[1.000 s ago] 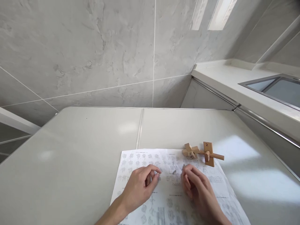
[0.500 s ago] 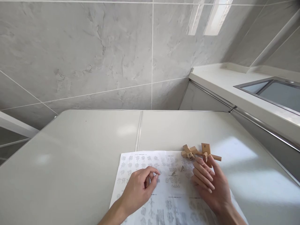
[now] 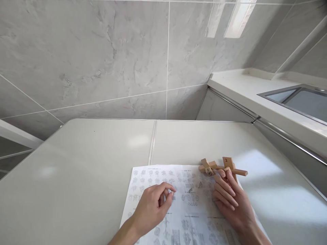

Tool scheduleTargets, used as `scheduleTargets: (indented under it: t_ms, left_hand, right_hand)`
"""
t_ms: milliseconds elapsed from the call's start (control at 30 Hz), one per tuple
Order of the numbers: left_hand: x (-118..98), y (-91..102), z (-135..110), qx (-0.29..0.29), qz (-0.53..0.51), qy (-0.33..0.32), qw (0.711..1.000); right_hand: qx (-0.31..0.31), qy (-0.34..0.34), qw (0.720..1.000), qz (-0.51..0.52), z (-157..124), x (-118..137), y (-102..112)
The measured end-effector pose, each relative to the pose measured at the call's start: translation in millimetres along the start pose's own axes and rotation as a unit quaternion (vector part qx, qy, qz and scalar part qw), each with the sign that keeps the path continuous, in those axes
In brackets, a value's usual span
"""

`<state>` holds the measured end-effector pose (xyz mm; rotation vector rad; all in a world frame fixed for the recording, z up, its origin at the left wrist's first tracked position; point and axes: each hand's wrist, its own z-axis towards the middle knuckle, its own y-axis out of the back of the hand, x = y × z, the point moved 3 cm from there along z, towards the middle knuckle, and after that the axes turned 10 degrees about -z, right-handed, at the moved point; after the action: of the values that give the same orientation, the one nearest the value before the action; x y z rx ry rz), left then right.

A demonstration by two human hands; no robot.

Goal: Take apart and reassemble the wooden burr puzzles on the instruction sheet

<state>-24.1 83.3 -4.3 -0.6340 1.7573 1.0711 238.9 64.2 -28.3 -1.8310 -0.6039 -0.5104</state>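
Note:
My right hand (image 3: 235,200) has its palm partly turned up, with thumb and index finger pinched on the near end of a wooden puzzle piece (image 3: 238,172). That piece is part of a light-brown cluster, where an upright block marked "2" (image 3: 227,162) crosses a rod. Just left of it, touching or very close, several crossed wooden bars (image 3: 208,166) bear small written numbers. Over the printed paper sheet (image 3: 153,170), my left hand (image 3: 154,207) rests with curled fingers, thumb and index tips nearly touching, nothing visible in them. The pinched end is mostly hidden by my fingertips.
Paper and wood lie on a glossy white table (image 3: 76,170) with a seam down its middle. Behind it stands a grey tiled wall (image 3: 89,58). On the right runs a white counter (image 3: 240,85) with a sink (image 3: 304,100).
My right hand has moved slightly right, and the rod by the "2" block has swung a little to the right with it. The left hand has hardly moved.

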Motion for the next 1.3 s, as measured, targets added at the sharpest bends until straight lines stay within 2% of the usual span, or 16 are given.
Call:
scheduleTargets:
  t_ms: [100,200,333,500,600,700,733,833,900,933,1033,1133,1167,1300]
  left_hand:
    - [0.2,0.3,0.1,-0.003,0.004,-0.001,1.000]
    - [-0.5,0.3,0.5,-0.004,0.006,-0.004,1.000]
    - [-0.9,-0.3,0.8,-0.004,-0.004,-0.005,1.000]
    - [-3.6,-2.0,-2.7,0.001,-0.052,-0.003,0.999]
    - [-8.0,-4.0,-7.9,0.008,-0.101,-0.022,0.995]
    - [-9.5,-8.3,-13.6,0.025,-0.184,-0.027,0.982]
    - [-9.0,-10.6,-15.1,0.036,-0.220,-0.021,0.975]
    - [-6.8,-19.7,-18.5,0.082,-0.322,-0.002,0.943]
    - [-6.0,-26.7,-19.7,0.120,-0.375,0.005,0.919]
    - [-5.7,-29.9,-20.1,0.134,-0.393,0.006,0.909]
    - [-5.1,-34.5,-19.4,0.128,-0.416,-0.005,0.900]
    - [-3.9,-29.7,-16.7,0.062,-0.394,-0.014,0.917]
    - [-3.4,-26.5,-15.9,0.036,-0.379,-0.011,0.925]
    - [-3.0,-15.1,-14.6,-0.025,-0.310,0.015,0.950]
  right_hand:
    - [-0.015,0.012,0.992,-0.123,-3.1,-3.7,-3.4]
    - [-0.036,0.033,0.963,-0.266,-7.8,-10.2,-5.9]
    - [-0.015,0.070,0.898,-0.433,-17.8,-18.7,-12.9]
    - [0.030,0.080,0.808,-0.583,-30.9,-29.6,-13.3]
    - [0.073,0.146,0.756,-0.634,-34.8,-33.7,-14.7]
    - [0.143,0.198,0.727,-0.641,-38.9,-35.3,-27.6]
    - [0.183,0.187,0.723,-0.640,-41.0,-37.1,-33.7]
    - [0.250,0.160,0.711,-0.638,-49.1,-43.3,-48.1]
    - [0.266,0.139,0.687,-0.662,-53.8,-51.5,-50.1]
    - [0.256,0.131,0.680,-0.674,-54.8,-55.6,-48.7]
    - [0.246,0.105,0.693,-0.669,-54.2,-65.0,-43.3]
    - [0.257,0.065,0.720,-0.642,-50.3,-63.7,-41.9]
    - [0.246,0.052,0.741,-0.622,-48.4,-60.3,-41.7]
    - [0.202,-0.025,0.868,-0.454,-40.9,-48.1,-38.2]
